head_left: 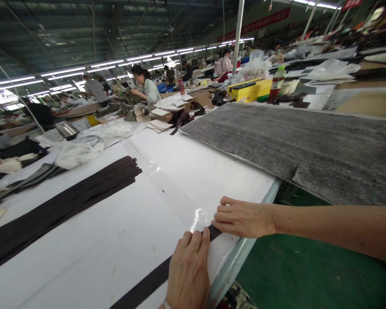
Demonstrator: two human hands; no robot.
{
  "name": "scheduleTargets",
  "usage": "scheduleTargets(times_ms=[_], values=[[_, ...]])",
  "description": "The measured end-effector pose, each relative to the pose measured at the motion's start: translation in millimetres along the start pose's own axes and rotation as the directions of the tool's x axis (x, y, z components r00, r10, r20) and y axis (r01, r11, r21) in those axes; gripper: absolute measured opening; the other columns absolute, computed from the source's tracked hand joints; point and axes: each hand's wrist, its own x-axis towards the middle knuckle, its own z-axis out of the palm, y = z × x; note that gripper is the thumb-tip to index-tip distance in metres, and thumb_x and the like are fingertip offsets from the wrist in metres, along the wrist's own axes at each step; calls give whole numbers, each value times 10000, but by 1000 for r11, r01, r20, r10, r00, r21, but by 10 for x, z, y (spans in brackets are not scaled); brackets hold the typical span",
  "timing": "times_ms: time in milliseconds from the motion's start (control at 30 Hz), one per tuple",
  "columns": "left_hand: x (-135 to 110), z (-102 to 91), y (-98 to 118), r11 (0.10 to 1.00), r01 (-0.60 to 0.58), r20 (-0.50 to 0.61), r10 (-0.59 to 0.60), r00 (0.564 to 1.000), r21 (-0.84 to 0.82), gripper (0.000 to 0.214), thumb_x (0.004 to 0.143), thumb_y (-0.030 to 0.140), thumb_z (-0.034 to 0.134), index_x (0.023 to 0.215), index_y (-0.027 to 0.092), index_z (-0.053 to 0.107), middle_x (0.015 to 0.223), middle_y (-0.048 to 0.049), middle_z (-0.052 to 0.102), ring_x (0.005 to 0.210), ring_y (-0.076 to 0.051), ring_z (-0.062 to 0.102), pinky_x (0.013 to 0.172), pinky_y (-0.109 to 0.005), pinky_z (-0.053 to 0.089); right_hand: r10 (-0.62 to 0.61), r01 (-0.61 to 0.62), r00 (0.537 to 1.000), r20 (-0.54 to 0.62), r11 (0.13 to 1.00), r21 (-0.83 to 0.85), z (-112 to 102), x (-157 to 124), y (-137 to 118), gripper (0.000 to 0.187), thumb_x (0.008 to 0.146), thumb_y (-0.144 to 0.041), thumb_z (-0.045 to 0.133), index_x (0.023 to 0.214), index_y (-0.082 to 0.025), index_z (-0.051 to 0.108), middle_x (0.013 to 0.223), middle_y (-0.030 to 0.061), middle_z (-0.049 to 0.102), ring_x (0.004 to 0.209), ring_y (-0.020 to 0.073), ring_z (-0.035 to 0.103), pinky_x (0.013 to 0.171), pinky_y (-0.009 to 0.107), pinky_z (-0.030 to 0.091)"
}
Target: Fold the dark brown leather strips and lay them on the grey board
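Note:
A single dark brown fabric-like strip [144,284] lies along the front of the white tabletop [122,240]. My left hand [190,268] presses down on it with bent fingers held close together. Just beyond, to the right, my right hand [239,216] has its fingers curled over the strip's far end near the table edge. That end is hidden under the fingers. On the left side of the table rests a long bundle of similar dark strips [64,206], with uneven ends, apart from both hands.
A grey textured sheet [296,141] covers a board at the right. Behind stand a yellow box [249,90], a bottle with red liquid [277,83] and stacked card pieces [162,120]. Plastic bags [82,152] lie at the left. A person [146,88] works farther back.

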Motion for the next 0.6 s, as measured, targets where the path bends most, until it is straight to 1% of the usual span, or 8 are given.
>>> scheduleTargets(times_ms=[167,367,433,533,600], values=[[38,-16,68,999,8,-4,-8,1000,53,642,739,-64,426,1347,137,466,1040,-82,591,914,-249,520,792,-383,489,29,-29,1000,2,999,15,-18,-38,-14,278,987,-148,330,1132,-81,557,836,74,559,759,188,467,798,369,349],[40,38,139,994,21,-53,-15,998,105,654,752,-32,470,1371,178,441,1047,-74,578,919,-257,510,780,-394,473,94,-94,996,-7,993,67,-65,-208,-10,300,972,-112,323,1176,-86,541,848,80,572,787,193,490,810,386,366],[55,69,160,994,25,-61,-18,998,109,644,766,-20,470,1371,196,438,1028,-66,574,896,-251,511,757,-393,472,171,-168,985,-20,979,117,-81,-217,-23,319,946,-82,329,1189,-103,536,878,81,581,818,196,502,824,397,359],[74,101,166,995,24,-91,-15,996,99,619,774,5,476,1361,198,444,1005,-66,574,870,-253,517,738,-410,477,344,-323,936,-69,921,219,-84,-116,-96,449,874,-11,316,1279,-116,478,965,98,593,868,200,512,822,398,362],[61,94,154,996,50,-114,-42,993,70,603,773,13,477,1356,166,444,1014,-75,582,886,-259,524,759,-423,483,391,-363,919,-50,889,278,-48,-33,-181,527,824,2,346,1323,-132,448,1021,106,597,896,206,515,825,394,373]])
